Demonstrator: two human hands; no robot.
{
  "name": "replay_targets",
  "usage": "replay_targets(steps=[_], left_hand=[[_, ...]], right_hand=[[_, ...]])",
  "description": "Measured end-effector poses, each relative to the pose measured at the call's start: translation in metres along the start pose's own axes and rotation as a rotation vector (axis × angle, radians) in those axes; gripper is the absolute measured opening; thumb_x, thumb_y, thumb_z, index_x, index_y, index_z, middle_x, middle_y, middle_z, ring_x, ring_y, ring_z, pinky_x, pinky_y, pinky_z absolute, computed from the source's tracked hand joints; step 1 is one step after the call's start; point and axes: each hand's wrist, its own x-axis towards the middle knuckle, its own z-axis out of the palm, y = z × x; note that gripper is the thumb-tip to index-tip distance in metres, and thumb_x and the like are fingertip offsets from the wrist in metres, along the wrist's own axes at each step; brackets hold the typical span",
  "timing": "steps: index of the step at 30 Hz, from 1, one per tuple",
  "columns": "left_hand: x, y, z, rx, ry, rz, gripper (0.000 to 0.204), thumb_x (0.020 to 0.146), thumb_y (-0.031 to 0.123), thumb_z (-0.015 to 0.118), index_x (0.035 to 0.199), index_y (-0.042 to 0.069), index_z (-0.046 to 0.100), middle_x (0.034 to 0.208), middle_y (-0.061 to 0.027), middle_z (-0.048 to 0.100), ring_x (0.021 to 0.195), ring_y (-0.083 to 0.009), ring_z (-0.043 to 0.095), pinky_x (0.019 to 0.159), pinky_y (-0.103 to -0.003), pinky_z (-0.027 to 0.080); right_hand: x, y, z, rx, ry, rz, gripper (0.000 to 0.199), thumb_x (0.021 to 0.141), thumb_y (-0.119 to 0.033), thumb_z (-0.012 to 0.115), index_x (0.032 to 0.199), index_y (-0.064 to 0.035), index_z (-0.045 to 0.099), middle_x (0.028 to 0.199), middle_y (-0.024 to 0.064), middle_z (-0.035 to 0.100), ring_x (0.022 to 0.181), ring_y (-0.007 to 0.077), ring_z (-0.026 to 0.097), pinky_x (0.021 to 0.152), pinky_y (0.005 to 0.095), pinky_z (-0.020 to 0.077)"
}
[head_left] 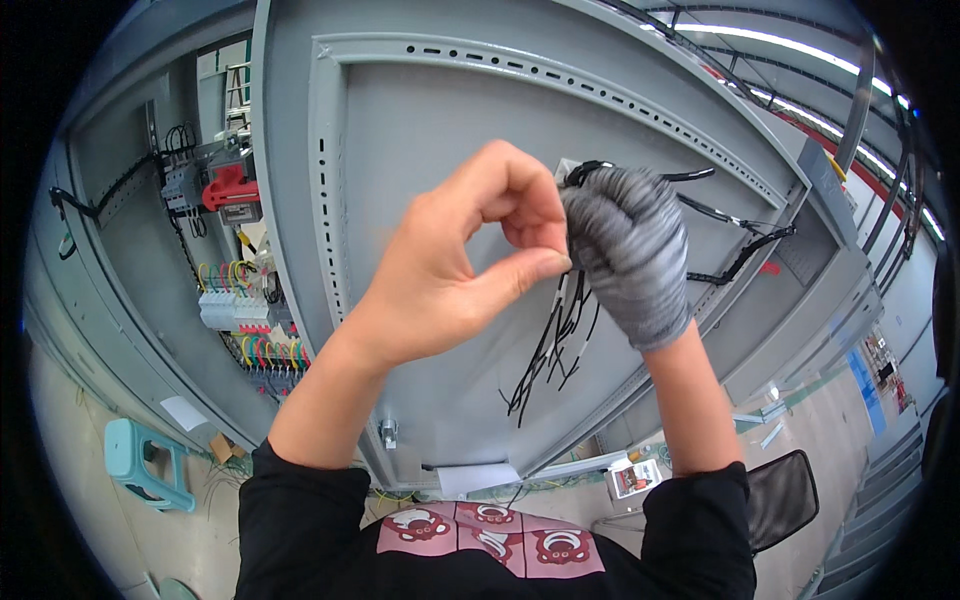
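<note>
Head view: our gloved right hand (630,250) is clenched on a bundle of black cable ties (555,345) before the grey cabinet door (450,130); our bare left hand (460,265) pinches one tie. Most ties seem unused.

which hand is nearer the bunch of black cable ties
Right. The gloved right hand is closed around the bunch of black cable ties; the bare left hand pinches beside it, fingertips at the ties' upper ends.
</note>
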Motion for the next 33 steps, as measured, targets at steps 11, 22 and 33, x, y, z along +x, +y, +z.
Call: replay_targets(steps=[11,22,33], left_hand=[[0.040,-0.026,0.019,0.999,0.189,0.241,0.033,0.066,0.011,0.080,0.093,0.012,0.061,0.082,0.0015,0.062,0.083,-0.0200,0.057,0.079,-0.035,0.038],[0.039,-0.051,0.030,0.942,0.292,0.310,0.020,0.072,0.012,0.075,0.088,0.016,0.063,0.084,0.0018,0.058,0.085,-0.0202,0.055,0.080,-0.036,0.035],[0.030,-0.078,0.002,1.058,0.176,0.389,0.033,0.074,0.010,0.056,0.105,-0.003,0.061,0.103,-0.0168,0.061,0.108,-0.0311,0.055,0.100,-0.037,0.031]], right_hand=[[-0.013,0.006,-0.014,0.142,0.123,-0.008,0.025,0.071,0.002,0.074,0.091,-0.0070,0.065,0.091,0.0085,0.067,0.082,0.0286,0.064,0.075,0.0376,0.0512],[-0.019,0.030,-0.015,0.174,0.129,0.028,0.020,0.074,0.002,0.072,0.089,-0.0069,0.063,0.089,0.0078,0.069,0.081,0.0263,0.063,0.074,0.0359,0.0503],[-0.006,0.013,0.027,0.244,0.039,0.130,0.012,0.081,-0.012,0.058,0.092,-0.0077,0.057,0.077,0.0133,0.062,0.068,0.0306,0.064,0.057,0.0383,0.0513]])
